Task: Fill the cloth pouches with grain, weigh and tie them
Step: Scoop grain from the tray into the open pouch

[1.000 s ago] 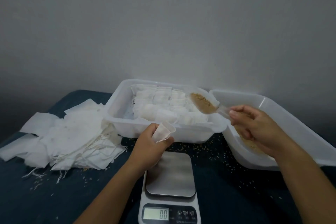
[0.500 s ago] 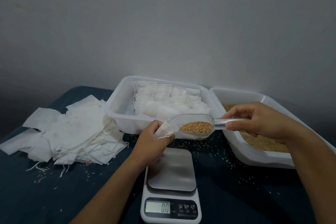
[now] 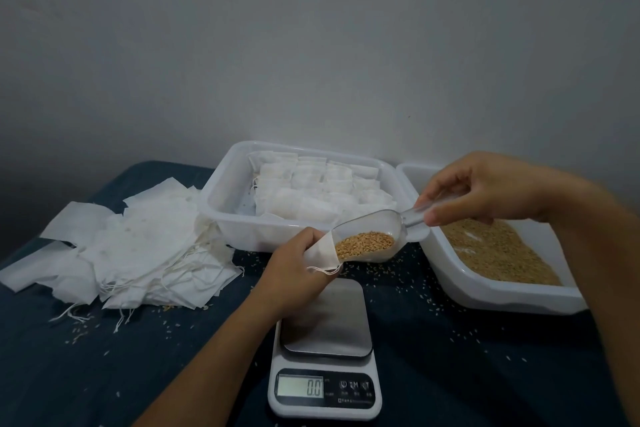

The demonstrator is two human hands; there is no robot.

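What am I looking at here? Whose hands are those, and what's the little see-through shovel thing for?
The picture comes from a camera worn on a person's head, looking down at their own hands. The left hand holds a small cloth pouch open. The right hand holds a clear scoop of grain, its front tucked into the pouch's mouth. Below sits a kitchen scale reading zero. On the dark table: a pile of empty pouches, a tub of filled pouches, and a tub of grain.
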